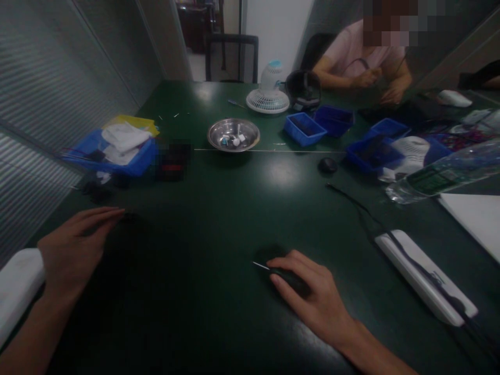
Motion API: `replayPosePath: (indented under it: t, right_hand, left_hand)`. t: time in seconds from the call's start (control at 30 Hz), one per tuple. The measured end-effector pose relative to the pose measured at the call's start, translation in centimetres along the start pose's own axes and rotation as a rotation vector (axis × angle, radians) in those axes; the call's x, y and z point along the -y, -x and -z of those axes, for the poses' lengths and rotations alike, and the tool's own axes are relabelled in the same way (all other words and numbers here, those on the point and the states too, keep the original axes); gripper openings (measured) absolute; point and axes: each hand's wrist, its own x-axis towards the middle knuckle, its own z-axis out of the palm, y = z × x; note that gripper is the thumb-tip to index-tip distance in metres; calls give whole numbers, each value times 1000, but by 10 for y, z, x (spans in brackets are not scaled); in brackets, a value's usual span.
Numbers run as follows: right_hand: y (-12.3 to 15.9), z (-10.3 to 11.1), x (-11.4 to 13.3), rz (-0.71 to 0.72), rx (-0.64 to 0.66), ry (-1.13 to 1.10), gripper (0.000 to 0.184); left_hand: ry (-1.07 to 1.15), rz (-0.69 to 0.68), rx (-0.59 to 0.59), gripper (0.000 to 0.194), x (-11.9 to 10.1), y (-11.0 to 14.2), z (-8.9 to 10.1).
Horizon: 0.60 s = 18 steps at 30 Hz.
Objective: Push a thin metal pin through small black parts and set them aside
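In my right hand [312, 294] is a small screwdriver [291, 278], its dark handle lying under my palm and its thin metal shaft pointing left just above the green tabletop. At the left, the fingertips of my left hand [80, 242] come together in a pinch. A small dark thing [128, 216] shows at those fingertips, too dim to name. Beyond the left hand lie dark pieces [97, 191] beside a blue bin [142, 159] with white cloth or paper in it.
A metal bowl [219, 127] with small white parts stands mid-table, a white fan [267, 101] behind it. Several blue bins [302, 138], a computer mouse [327, 165], a plastic bottle [445, 174] and a white power strip [425, 278] are rightward. Another person [351, 62] sits opposite.
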Motion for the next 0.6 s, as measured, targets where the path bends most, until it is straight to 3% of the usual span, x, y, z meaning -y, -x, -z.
replayPosePath:
  t: [0.1,0.6]
  right_hand:
    - [0,1,0,9,1,-2,17]
    - [0,1,0,6,-3,-18,17]
  left_hand:
    - [-4,16,13,47,8,-1,-4]
    - [-172,-246,192,47,23,9,0]
